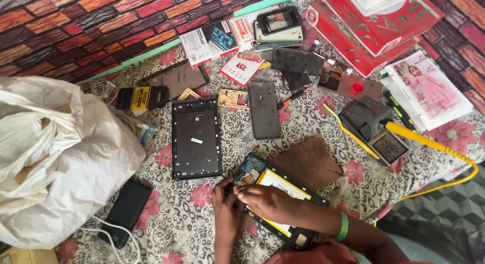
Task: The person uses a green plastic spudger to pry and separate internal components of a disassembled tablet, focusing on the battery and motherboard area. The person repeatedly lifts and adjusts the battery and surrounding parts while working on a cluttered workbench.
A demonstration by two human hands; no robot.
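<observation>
Leopard-and-flower printed cloth covers the work surface, with brick-pattern wall covering behind it and a heap of phone parts spread across.

From the head camera, both hands meet at the near edge over an opened tablet that lies with its circuit board and pale battery facing up. Its long axis runs diagonally, from the upper left by the board down to the lower right near the person's lap. The right hand, with a green band at the wrist, lies flat across the battery, fingers pointing left toward the board end; it presses rather than grasps. The left hand comes up from below and sits just beside the tablet's left corner, fingers curled at the edge; whether it pinches a small tool or only the frame I cannot tell. Both hands are on the board end, the left one nearer the corner.

Just beyond the left hand lies a black tablet frame, upright in the view and apart from the opened tablet. A brown sheet touches the tablet's far edge. A dark phone lies further back, a white plastic bag bulks at the left, and a yellow-cabled tool rests at the right.
</observation>
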